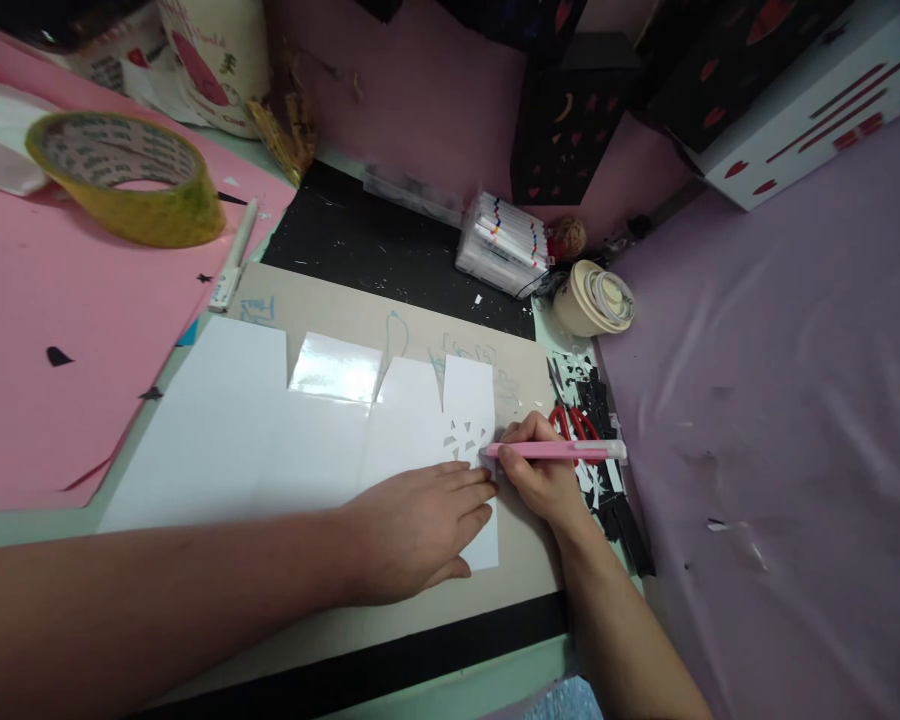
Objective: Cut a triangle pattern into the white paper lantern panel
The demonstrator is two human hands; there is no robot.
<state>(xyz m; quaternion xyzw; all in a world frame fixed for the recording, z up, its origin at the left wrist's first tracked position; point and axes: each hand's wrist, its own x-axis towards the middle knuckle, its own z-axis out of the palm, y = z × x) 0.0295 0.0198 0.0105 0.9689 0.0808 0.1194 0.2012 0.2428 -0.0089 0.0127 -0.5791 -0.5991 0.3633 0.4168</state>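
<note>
A white card sheet (262, 430) with notched flaps along its far edge lies on a beige board (525, 560). Near its right end is a cluster of small cut-out holes (465, 438). My left hand (427, 525) rests flat on the card just below these holes, fingers stretched out. My right hand (540, 465) pinches a slim pink craft knife (547, 451), held almost level. Its tip touches the card at the right side of the holes, close to my left fingertips.
Red-handled scissors (586, 432) lie among black and white paper scraps on the right. Behind stand a marker case (506, 245) and a round tub (592, 300). At left, a yellow tape roll (157, 215) sits on pink paper (67, 330), beside a white pen (236, 255).
</note>
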